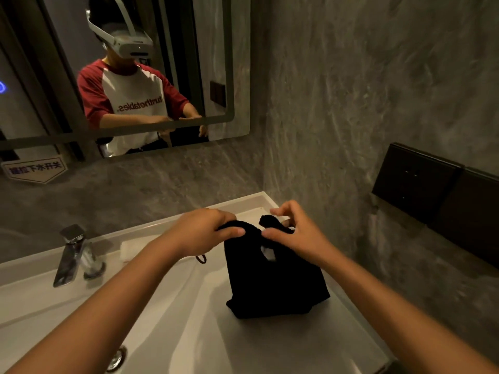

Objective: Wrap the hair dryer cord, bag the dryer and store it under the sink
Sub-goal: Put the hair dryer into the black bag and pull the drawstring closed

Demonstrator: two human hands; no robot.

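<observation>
A black fabric bag (272, 287) stands on the right side of the white sink (167, 306), bulging and upright. My left hand (202, 230) pinches the bag's gathered top on the left. On the right, my right hand (294, 230) grips the same gathered top, with a black tuft of fabric sticking up between its fingers. A small gap below the top shows something pale inside. A dark drawstring loop (201, 258) hangs below my left hand. The hair dryer itself is hidden.
A chrome faucet (68, 255) stands at the sink's back left, with a clear glass (93, 263) beside it. A mirror (121, 71) hangs above. Dark wall panels (421, 184) sit on the right wall. A drain overflow (116, 359) shows at the front.
</observation>
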